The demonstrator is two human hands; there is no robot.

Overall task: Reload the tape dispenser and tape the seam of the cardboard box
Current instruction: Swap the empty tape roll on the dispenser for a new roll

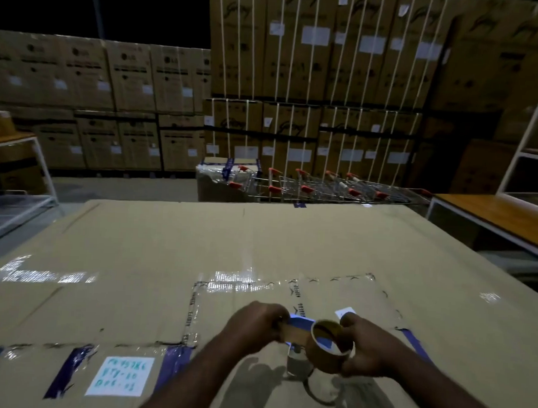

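A big flat cardboard box (pixel 259 240) fills the foreground, with old clear and blue tape and a handwritten white label (pixel 120 376) on its top. Over its near edge my right hand (pixel 369 346) grips a brown tape roll (pixel 328 347), its hollow core facing up. My left hand (pixel 255 324) pinches the roll's free tape end (pixel 295 332), drawn out a short way to the left. Just beneath the roll a metal tape dispenser (pixel 296 366) rests on the box, partly hidden by the roll and my hands.
Stacked strapped cartons (pixel 314 81) wall off the back. Nested shopping carts (pixel 324 188) lie past the box's far edge. A wooden-topped white-framed table (pixel 494 215) stands to the right, and a white rack (pixel 23 172) with boxes stands to the left.
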